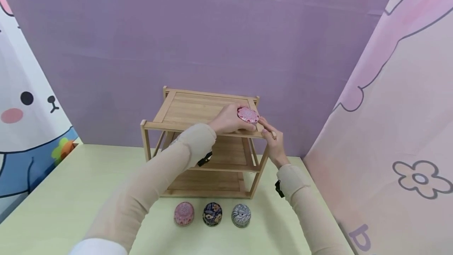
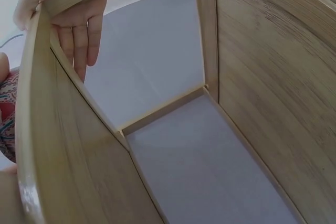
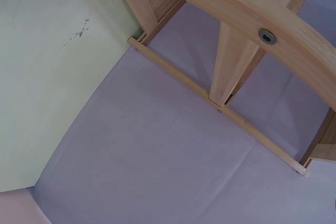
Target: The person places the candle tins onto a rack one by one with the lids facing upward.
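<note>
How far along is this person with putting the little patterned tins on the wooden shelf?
Nothing looks finished yet. In hand: the left hand holds a pink tin on the top of the shelf, while the right hand rests on the shelf's corner. Left: three tins, pink, dark and grey, wait on the table.

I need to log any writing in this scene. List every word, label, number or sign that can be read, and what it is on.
No readable word or number anywhere.
Right-hand curtain: one purple mark at the bottom edge, cut off by the frame, shaped like a letter but not readable.
Four patterned tins, one on the wooden shelf, three on the table: patterns only, no text.
</note>
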The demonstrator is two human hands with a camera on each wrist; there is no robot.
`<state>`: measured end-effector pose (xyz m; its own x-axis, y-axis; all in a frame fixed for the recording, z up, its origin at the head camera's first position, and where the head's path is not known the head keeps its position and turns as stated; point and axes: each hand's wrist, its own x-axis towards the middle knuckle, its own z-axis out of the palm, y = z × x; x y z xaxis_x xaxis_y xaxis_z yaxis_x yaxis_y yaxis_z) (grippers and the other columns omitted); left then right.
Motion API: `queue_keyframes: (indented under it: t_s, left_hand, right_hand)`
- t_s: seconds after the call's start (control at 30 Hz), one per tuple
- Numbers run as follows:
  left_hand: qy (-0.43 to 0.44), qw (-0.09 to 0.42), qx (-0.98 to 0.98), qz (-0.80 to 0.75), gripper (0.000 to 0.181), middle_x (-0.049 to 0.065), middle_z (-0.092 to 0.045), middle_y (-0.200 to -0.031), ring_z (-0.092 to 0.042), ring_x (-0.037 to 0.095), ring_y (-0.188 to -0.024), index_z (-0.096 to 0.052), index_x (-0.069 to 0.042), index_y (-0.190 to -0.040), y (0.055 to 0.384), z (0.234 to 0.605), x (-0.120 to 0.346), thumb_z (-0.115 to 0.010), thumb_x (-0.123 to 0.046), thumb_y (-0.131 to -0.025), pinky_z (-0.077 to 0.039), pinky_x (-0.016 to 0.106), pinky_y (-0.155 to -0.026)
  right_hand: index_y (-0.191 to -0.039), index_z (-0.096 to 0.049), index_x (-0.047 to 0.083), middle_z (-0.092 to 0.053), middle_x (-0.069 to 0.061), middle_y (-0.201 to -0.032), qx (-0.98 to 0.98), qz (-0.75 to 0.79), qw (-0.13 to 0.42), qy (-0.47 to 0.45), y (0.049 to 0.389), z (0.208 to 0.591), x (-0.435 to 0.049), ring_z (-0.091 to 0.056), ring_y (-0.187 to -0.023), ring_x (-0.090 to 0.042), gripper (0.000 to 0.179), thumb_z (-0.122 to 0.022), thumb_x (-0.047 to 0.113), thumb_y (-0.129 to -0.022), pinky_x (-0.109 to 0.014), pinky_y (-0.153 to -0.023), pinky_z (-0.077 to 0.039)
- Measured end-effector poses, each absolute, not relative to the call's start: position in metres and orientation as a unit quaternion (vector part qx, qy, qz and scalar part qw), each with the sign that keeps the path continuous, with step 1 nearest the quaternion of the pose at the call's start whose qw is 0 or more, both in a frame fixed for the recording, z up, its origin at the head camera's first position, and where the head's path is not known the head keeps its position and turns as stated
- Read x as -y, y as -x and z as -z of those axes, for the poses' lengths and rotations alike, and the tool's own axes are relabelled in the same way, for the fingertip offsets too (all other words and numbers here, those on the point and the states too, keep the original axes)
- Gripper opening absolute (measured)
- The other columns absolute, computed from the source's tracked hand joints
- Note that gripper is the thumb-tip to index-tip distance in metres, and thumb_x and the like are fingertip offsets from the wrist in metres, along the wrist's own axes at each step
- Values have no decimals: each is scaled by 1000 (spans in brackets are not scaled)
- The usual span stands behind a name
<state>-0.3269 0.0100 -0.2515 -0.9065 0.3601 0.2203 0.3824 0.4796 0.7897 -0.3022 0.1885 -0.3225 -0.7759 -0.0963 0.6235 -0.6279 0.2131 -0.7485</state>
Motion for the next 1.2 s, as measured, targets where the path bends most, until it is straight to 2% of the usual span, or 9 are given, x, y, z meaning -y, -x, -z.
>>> queue_keyframes:
  t_s: [0.23,0.43,0.63,1.0,1.2]
  left_hand:
    - [211,3,861,463,78,6,-56,-121,-54,19,-107,-47,-8,-131,327,251,-11,-83,-27,-64,-46,31,-92]
    - [214,-20,849,482,76,6,-57,-117,-56,18,-103,-47,-8,-130,328,251,-12,-83,-23,-65,-51,26,-83]
    - [218,-28,853,473,80,8,-54,-123,-53,20,-108,-43,-5,-134,327,249,-12,-82,-23,-66,-44,33,-95]
    - [226,-44,860,455,86,10,-49,-131,-50,21,-113,-34,-3,-140,328,249,-14,-79,-26,-70,-41,34,-99]
    - [229,-42,858,457,81,9,-51,-129,-51,21,-113,-36,-3,-137,327,251,-17,-78,-26,-71,-41,34,-99]
  right_hand:
    - [-123,-50,-12,-45,-25,-134,746,-571,235,-251,303,323,-189,-37,-130,-31,38,-41,5,-90,-17,-106,-30]
    - [-124,-50,-11,-46,-24,-133,748,-566,237,-254,303,323,-189,-38,-130,-30,39,-41,6,-90,-16,-105,-30]
    - [-124,-49,-12,-45,-24,-134,747,-568,236,-253,301,321,-189,-38,-130,-30,40,-42,6,-89,-13,-104,-31]
    - [-123,-49,-13,-45,-25,-133,741,-576,240,-249,300,322,-189,-38,-129,-33,39,-41,1,-88,-12,-102,-32]
    - [-123,-49,-13,-46,-25,-133,741,-573,243,-251,301,322,-190,-38,-129,-32,38,-40,-2,-88,-12,-102,-32]
